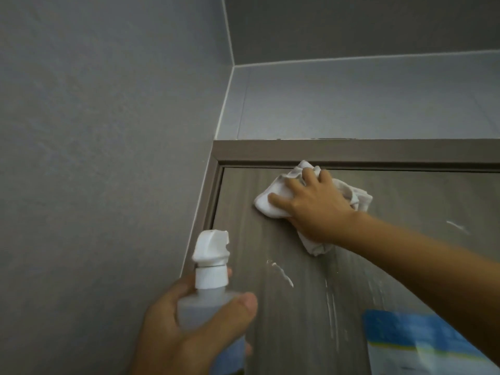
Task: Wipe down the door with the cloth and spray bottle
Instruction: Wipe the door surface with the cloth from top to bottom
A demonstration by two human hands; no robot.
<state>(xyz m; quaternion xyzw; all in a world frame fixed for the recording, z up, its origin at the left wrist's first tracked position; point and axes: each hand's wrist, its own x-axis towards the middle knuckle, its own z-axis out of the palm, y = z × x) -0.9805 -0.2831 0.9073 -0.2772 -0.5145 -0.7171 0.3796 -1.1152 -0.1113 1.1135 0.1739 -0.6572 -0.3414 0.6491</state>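
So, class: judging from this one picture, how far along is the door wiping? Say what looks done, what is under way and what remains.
Done: cleaner is on the door, with white streaks running down. In hand: the right hand presses the cloth near the top edge; the left hand holds the spray bottle. Left: the streaks lower down, unwiped.

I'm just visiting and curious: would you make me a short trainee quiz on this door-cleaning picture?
1. True or false: the right hand presses the cloth near the door's top edge.
2. What does the left hand hold? A) sponge B) spray bottle C) brush
3. Name what streaks the door below the cloth.

Key: 1 true; 2 B; 3 white foam streaks.
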